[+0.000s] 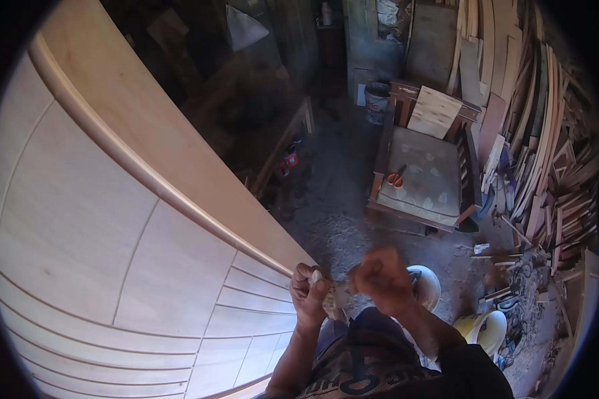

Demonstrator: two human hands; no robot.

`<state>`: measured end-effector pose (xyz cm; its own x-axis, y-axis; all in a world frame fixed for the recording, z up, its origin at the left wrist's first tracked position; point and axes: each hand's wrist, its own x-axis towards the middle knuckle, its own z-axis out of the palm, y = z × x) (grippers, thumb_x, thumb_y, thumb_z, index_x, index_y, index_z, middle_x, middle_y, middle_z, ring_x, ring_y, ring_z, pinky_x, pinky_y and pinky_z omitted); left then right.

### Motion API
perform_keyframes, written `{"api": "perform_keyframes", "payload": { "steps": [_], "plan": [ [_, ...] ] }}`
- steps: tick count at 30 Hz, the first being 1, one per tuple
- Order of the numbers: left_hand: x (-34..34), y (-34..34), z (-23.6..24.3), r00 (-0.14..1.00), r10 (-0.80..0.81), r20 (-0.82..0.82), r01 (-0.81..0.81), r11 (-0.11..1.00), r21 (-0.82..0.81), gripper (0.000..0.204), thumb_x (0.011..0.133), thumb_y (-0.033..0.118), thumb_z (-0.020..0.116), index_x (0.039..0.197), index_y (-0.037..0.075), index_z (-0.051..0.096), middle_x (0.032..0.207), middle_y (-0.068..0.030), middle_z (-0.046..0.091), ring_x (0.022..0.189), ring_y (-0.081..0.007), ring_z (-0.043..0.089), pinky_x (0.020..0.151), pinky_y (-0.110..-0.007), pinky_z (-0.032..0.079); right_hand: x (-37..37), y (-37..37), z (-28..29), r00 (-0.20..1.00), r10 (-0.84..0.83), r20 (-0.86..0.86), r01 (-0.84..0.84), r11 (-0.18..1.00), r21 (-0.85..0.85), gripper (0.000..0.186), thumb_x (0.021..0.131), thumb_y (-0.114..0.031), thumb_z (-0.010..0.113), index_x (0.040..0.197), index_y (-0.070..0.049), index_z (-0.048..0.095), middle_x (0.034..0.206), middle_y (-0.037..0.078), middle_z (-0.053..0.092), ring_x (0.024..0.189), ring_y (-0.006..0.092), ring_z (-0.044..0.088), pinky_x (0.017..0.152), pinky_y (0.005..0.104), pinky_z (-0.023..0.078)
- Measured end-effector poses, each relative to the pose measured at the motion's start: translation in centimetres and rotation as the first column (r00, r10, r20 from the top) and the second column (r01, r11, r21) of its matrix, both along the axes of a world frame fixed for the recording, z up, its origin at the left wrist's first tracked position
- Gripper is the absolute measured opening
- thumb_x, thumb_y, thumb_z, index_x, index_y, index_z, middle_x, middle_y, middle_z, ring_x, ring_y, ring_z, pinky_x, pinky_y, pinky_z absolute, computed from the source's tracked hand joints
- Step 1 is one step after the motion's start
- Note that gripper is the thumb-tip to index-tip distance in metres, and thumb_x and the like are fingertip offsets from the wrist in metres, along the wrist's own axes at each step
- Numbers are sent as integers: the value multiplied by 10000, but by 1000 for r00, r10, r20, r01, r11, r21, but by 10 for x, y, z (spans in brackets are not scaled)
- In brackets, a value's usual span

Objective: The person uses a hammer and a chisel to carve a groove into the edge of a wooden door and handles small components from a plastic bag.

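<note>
My left hand (306, 292) is closed around a small whitish lump (317, 276), its fingers curled and thumb pressed in. Whether the lump is putty, cloth or paper cannot be made out. That hand is beside the end of a large pale wooden panel (173, 259), which has grooved lines and a rounded edge moulding (140, 169). In front of my body, a little to the right, my right hand (385, 279) is raised and smeared by motion. Its fingers look bent, but what they hold, if anything, is blurred.
A wooden chair (422, 176) with a worn seat carries orange-handled scissors (395, 179) and a plywood piece (435, 112). Behind it is a dark bucket (377, 103). Two pale buckets, one white (427, 287) and one yellowish (489, 332), stand right of me. Wood strips (542, 133) lean along the right side.
</note>
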<state>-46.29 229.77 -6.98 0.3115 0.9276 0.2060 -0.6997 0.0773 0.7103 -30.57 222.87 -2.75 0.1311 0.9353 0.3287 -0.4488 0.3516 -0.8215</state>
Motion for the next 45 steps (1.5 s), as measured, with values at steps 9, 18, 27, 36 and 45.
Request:
{"api": "perform_keyframes", "payload": {
  "steps": [9, 18, 27, 36, 45],
  "plan": [
    [38, 131, 24, 735, 223, -640, 132, 879, 458, 231, 844, 80, 766, 872, 47, 539, 654, -38, 604, 623, -79, 600, 517, -280, 449, 80, 158, -2, 847, 414, -334, -460, 885, -69, 650, 876, -5, 691, 1423, -180, 387, 1179, 253, 611, 746, 169, 620, 743, 325, 523],
    [135, 258, -14, 437, 455, -776, 32, 854, 519, 299, 771, 89, 767, 932, 38, 520, 737, -216, 644, 711, -466, 655, 566, -467, 507, 160, 316, 20, 392, -22, 920, -390, 901, 188, 402, 874, -61, 701, 1213, -74, 486, 984, 110, 631, 664, 239, 668, 567, 320, 530],
    [183, 324, -8, 729, 249, -637, -111, 962, 248, 294, 817, 29, 697, 1086, 19, 578, 926, -120, 681, 869, -240, 670, 757, -356, 511, 213, 433, 25, 353, 0, 936, -592, 774, 223, 401, 793, -16, 749, 1135, -120, 566, 911, 69, 642, 690, 281, 678, 593, 367, 533],
    [215, 375, -34, 823, 478, -306, -539, 826, -161, 279, 1021, 294, 470, 1037, 51, 606, 987, -60, 639, 918, -189, 614, 831, -331, 486, 195, 524, 16, 364, -112, 925, -715, 603, 354, 469, 736, -48, 757, 1156, -173, 591, 1029, 42, 655, 931, 242, 671, 832, 384, 476],
    [162, 448, -18, 766, 525, 370, -296, 800, -522, 192, 979, 235, 513, 928, 85, 622, 910, -45, 632, 869, -186, 607, 800, -364, 499, 120, 606, 29, 331, -370, 868, -853, 277, 443, 337, 863, -154, 640, 1188, -229, 587, 972, -19, 596, 945, 160, 628, 837, 345, 442]
  ]
}}
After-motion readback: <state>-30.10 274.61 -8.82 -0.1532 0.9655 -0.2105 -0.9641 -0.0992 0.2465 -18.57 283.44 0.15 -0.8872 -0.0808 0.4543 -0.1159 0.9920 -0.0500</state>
